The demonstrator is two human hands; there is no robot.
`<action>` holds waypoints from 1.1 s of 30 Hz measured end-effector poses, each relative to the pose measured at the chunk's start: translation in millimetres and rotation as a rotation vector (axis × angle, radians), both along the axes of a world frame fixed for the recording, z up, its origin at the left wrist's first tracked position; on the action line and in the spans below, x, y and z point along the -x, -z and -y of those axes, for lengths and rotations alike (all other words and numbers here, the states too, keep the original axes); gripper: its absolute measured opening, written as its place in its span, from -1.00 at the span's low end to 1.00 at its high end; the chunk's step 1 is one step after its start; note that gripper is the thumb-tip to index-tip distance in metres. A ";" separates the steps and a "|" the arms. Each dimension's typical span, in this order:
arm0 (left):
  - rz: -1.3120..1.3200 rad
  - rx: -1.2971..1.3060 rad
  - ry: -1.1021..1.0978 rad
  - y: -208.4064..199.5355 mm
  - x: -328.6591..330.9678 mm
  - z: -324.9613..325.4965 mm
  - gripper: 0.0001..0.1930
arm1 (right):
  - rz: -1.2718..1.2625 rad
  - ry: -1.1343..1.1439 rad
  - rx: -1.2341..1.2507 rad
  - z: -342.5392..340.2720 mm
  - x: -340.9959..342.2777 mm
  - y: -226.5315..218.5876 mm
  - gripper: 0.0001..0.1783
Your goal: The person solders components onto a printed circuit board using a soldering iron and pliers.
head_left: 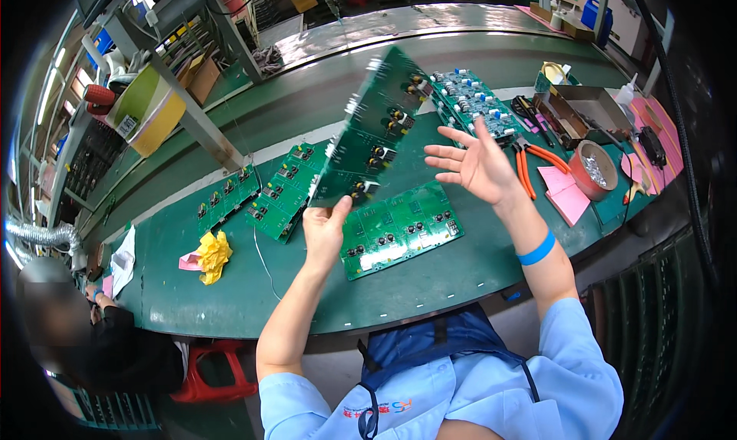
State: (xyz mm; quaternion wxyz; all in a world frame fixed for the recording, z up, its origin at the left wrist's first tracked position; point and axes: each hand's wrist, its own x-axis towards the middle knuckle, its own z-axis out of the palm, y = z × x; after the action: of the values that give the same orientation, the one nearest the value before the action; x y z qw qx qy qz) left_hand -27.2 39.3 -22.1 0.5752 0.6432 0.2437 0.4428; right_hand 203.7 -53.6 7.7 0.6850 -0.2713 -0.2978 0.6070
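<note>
A long green circuit board [361,137] stands raised and tilted over the bench, with my left hand [326,229] pinching its lower end. Black and white components sit along its right side, and thin pins stick out from its left edge. To the right of it, my right hand [474,162] is in the air with fingers spread, touching nothing; a blue band circles that wrist. Below the raised board, another green circuit board [403,229] lies flat on the bench. Behind my right hand stands a stack of populated circuit boards [472,98].
More circuit boards [288,191] lie at left, near crumpled yellow paper [214,257]. Orange-handled pliers [525,171], pink paper [564,194], a round tub of small metal parts [593,170] and a brown box [587,112] stand right. A person [115,325] sits at far left.
</note>
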 end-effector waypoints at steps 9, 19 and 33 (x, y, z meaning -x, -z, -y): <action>-0.244 -1.252 -0.289 -10.4 4.3 -4.6 -0.67 | -0.002 0.008 0.006 15.1 -18.0 0.5 -0.57; 0.227 0.663 0.410 -1.5 8.1 -7.5 -0.71 | 0.077 0.195 0.062 11.0 -4.5 29.9 -0.67; 0.221 0.594 0.410 -2.1 7.5 9.1 -0.66 | 0.058 0.173 0.240 5.9 -4.8 43.9 -0.67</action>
State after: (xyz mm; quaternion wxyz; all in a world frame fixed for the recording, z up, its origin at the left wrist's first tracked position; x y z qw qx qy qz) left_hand -34.7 30.2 -20.0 0.8361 0.4323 0.1643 0.2952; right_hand 208.5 -59.5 -36.2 0.6885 -0.3934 -0.2183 0.5689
